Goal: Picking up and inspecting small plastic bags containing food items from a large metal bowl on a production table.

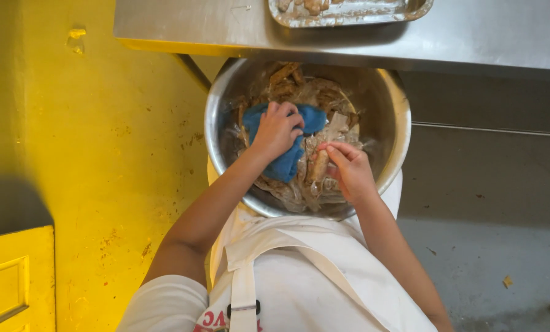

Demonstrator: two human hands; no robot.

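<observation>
Above bowl [392, 98] (under table [471, 37]), tray [349, 15] rests.

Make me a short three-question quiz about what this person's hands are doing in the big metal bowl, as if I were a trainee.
1. True or false: the left hand rests on a blue cloth.
2. The right hand holds: A) a spoon, B) a pale brown piece of food, C) a knife.
3. Fill in: on the steel counter above the bowl sits a metal ____.

Key: 1. True. 2. B, pinched at the fingertips over the clear plastic that lies in the bowl. 3. Tray, with more food pieces in it.
</observation>
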